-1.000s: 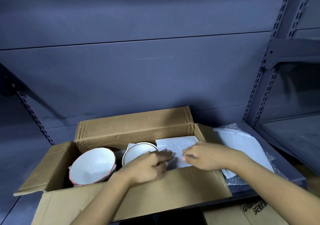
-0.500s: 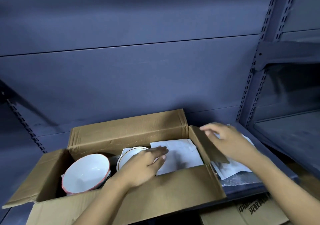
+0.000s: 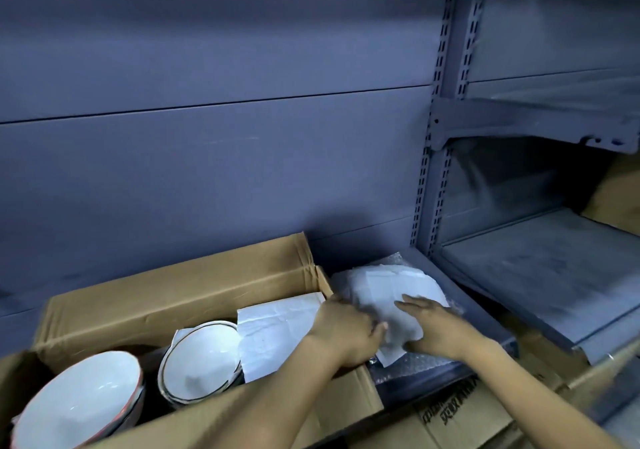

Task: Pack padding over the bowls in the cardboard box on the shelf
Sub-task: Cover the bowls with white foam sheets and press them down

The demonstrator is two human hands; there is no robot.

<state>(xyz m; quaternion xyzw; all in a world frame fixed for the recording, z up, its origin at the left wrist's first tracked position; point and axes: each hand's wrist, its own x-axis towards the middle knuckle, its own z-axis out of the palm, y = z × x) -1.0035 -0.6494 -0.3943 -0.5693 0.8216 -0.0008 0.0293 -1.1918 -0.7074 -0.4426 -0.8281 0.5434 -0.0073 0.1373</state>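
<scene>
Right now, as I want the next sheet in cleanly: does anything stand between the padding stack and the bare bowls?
Yes. The box's right end flap stands up between the padding stack and the red-rimmed bowl and dark-rimmed bowl; a sheet probably has to be lifted over it. Nothing lies over either bowl.

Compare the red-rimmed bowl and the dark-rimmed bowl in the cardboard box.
Rim: the red-rimmed bowl has an orange-red edge; the dark-rimmed bowl has a black one.
Place: the red-rimmed bowl sits at the left end of the cardboard box; the dark-rimmed bowl sits mid-box.
Neighbour: the white paper sheet lies beside the dark-rimmed bowl, away from the red-rimmed bowl.
Both are white inside, tilted and uncovered.
</scene>
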